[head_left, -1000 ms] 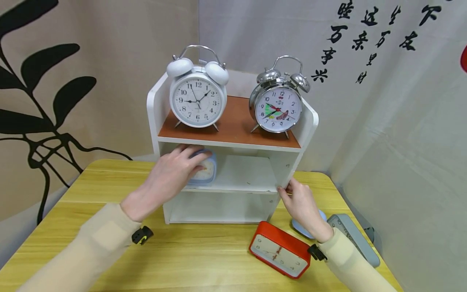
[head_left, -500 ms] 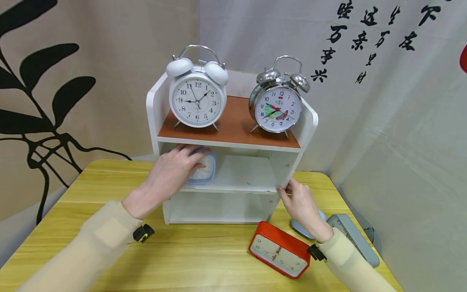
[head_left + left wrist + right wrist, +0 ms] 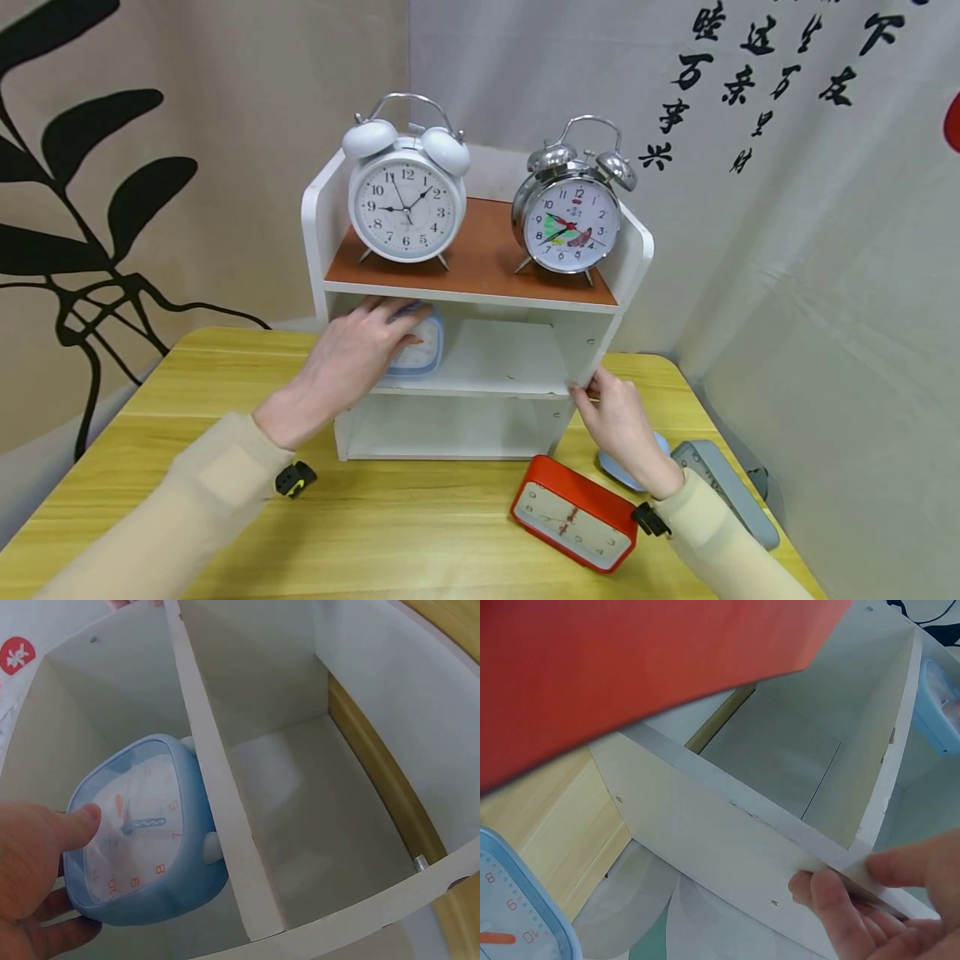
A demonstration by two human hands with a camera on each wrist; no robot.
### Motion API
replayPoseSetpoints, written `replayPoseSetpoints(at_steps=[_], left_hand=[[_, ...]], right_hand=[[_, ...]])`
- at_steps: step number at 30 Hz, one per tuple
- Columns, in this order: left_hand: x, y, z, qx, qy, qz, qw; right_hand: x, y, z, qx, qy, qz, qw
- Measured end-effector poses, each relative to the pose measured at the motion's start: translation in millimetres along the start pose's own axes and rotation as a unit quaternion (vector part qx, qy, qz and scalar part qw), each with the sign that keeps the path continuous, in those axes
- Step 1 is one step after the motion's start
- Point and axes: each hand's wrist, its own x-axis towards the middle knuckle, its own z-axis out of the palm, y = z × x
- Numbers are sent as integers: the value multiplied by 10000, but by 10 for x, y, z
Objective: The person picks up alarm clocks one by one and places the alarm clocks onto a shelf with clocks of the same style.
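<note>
My left hand reaches into the middle compartment of a white shelf unit. It holds a light blue alarm clock there, thumb over the front edge and fingers around the side. In the left wrist view the clock's small white feet touch the shelf board. On the shelf's right side, my right hand grips the front edge of the side panel, thumb in front and fingers on the outer face.
A white twin-bell clock and a silver one stand on the brown top board. On the wooden table are a red clock, a grey clock and another blue clock, near my right forearm.
The blue clock and my left hand have shifted very slightly left within the middle compartment. My right hand keeps its grip on the panel.
</note>
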Motion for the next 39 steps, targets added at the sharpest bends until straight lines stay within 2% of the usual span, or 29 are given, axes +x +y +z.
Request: replayPoseSetpoints(at_steps=[16,23,28,31,34,39], left_hand=[[-13,-11,24,-76,-128,-188,9997],[-43,-12,41,-233,69,-203,9995],[-104,46,-31,-373,171,-158,9990],[-171,108,-94,-506,365,-23,9981],[-233,161,-156,-702,726,125,9948],[-292,209,-251,-949,1206,78,9881]], right_hand=[[2,1,5,59,-30,16,10000],[2,5,8,26,5,-19,10000],[5,-6,11,34,-38,-26,10000],[5,-11,-2,102,-113,14,9999],[3,-16,-27,71,-170,22,9998],[1,-15,-66,29,-309,19,9995]])
